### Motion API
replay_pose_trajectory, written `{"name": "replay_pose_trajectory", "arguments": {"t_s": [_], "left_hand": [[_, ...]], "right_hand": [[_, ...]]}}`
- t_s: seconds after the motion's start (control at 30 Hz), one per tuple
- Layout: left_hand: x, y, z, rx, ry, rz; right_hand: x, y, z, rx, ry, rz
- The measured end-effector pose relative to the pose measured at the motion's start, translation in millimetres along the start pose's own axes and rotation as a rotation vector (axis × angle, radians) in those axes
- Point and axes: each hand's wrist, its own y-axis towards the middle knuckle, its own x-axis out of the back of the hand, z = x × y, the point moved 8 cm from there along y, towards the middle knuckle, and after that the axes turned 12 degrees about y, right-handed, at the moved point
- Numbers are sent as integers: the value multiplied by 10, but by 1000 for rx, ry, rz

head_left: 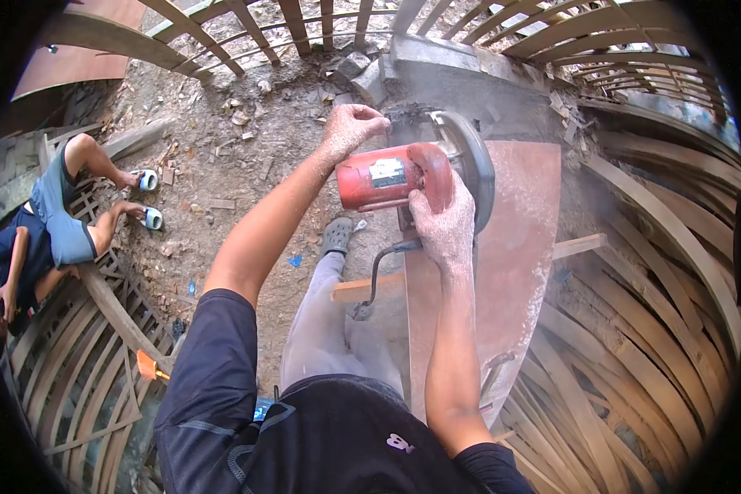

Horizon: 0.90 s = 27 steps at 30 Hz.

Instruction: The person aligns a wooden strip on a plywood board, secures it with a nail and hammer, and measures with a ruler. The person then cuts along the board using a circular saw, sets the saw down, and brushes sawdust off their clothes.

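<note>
My right hand (449,222) is wrapped around the rear handle of a red circular saw (366,185). Its round grey blade guard (473,160) faces right, over the far end of a reddish-brown board (510,214). My left hand (354,128) is closed in a pinch beside the far side of the saw's motor, at a dark part near the guard. What its fingertips hold, if anything, is not clear. Pale dust coats both hands. A black cord (375,276) hangs from the saw. The blade itself is hidden.
Curved wooden ribs (650,321) fill the right side. A wooden strip (580,245) crosses under the board. Stone blocks (436,53) lie ahead. Another person (58,222) sits at the left, near an orange brush (148,365). Dust hangs in the air; rubble covers the ground.
</note>
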Motion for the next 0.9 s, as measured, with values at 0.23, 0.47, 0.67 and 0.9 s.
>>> {"name": "replay_pose_trajectory", "arguments": {"t_s": [0.23, 0.47, 0.67, 0.9], "left_hand": [[351, 499, 151, 4, -25, 39], [1080, 529, -85, -74, -463, 4], [1740, -913, 1701, 234, -568, -218], [908, -3134, 3474, 410, -334, -157]], "right_hand": [[-329, 373, -18, 24, -139, 1], [-538, 626, 350, 215, 53, 69], [-345, -890, 1115, 278, 49, 147], [868, -3525, 862, -194, -71, 27]]}}
